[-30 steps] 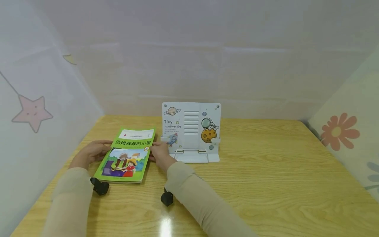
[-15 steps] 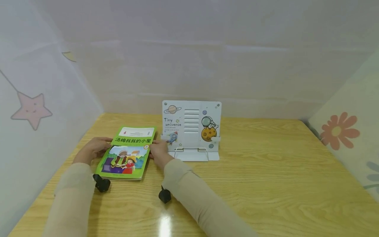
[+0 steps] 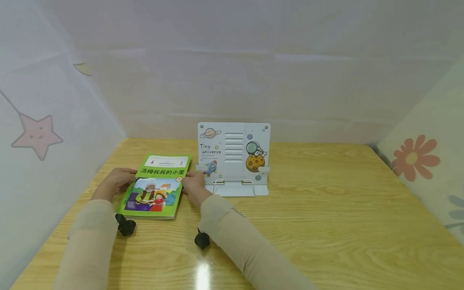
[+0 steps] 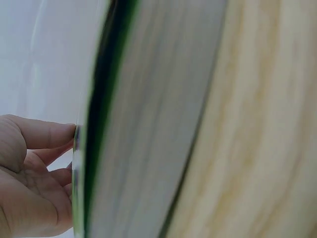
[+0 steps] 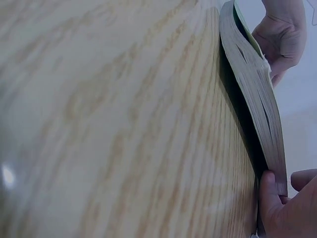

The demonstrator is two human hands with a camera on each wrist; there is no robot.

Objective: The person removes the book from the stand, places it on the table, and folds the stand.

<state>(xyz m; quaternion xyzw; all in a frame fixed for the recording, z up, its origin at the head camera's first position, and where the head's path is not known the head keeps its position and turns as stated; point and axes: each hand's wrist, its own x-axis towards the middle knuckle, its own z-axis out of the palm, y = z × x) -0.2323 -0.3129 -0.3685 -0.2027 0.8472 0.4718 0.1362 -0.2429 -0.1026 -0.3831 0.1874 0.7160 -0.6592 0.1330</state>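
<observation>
A green paperback book (image 3: 154, 193) with a picture cover lies on the left of the wooden table, in front of me. At its left edge my left hand (image 3: 114, 183) holds on, thumb on the cover in the left wrist view. My right hand (image 3: 195, 187) pinches the right edge; the right wrist view shows a fingertip (image 5: 270, 191) low at the page block and the thumb above. A dark gap shows under the book (image 5: 255, 89) there. Just right of that hand stands a white book stand (image 3: 233, 155) with space drawings.
The book stand's base and wire holder (image 3: 233, 189) face me, close to my right hand. Two black wrist cameras (image 3: 125, 225) hang below my sleeves. Pale printed curtains (image 3: 232, 80) surround the wooden table (image 3: 326, 217) at the back and sides.
Both hands and the book stay nearly in place, with the book's near edge drawn slightly farther from me. The whole view has shifted a little.
</observation>
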